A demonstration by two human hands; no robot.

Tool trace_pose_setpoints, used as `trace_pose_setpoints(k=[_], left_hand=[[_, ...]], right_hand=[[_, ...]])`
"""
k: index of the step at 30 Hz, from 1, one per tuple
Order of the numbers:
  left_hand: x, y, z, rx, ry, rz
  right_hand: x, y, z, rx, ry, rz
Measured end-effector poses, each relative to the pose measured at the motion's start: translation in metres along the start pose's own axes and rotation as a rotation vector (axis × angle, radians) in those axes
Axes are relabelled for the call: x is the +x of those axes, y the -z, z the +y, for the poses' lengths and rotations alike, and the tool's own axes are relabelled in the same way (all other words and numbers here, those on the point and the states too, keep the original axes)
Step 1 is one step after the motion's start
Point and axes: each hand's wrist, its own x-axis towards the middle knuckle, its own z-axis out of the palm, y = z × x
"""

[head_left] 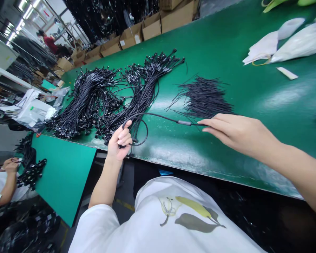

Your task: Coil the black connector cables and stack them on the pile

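Note:
A black cable [158, 115] with a grey sleeve [184, 122] on it stretches between my two hands above the green table. My left hand [120, 140] is closed round one part of it, and a loop of the cable hangs beside the fingers. On the other side, my right hand [233, 133] pinches the cable near its end, just past the grey sleeve. Behind my right hand lies a pile of thin black strips [208, 96]. Beyond my left hand, a large bundle of black cables [144, 88] spreads over the table, next to another bundle [86, 95].
The green table [252, 88] runs across the view, with cardboard boxes [152, 26] along its far edge. White paper or cloth [300, 40] lies at the far right. At left, a co-worker's hand [11, 164] is near more cables [31, 168]. Plastic bags [33, 112] sit at the table's left end.

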Motion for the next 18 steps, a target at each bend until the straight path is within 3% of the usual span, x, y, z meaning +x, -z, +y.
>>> trace_pose_setpoints(k=[3,5,8,12,15,18], left_hand=[[0.002,0.003,0.006,-0.034,-0.026,0.04],[0.004,0.004,0.003,0.009,-0.006,0.026],[0.007,0.001,-0.017,0.202,-0.006,-0.034],[0.002,-0.011,-0.055,0.618,-0.115,-0.202],[-0.01,-0.019,-0.072,0.963,-0.172,-0.35],[-0.017,-0.022,-0.077,1.072,-0.157,-0.386]], right_hand=[[-0.001,0.004,0.004,0.127,-0.062,0.008],[-0.002,0.005,0.001,0.096,-0.059,0.031],[0.0,0.005,-0.02,0.009,0.073,-0.021],[0.012,0.004,-0.063,0.287,0.279,-0.202],[0.029,0.002,-0.079,0.436,0.188,-0.153],[0.044,-0.009,-0.078,0.618,-0.005,-0.031]])
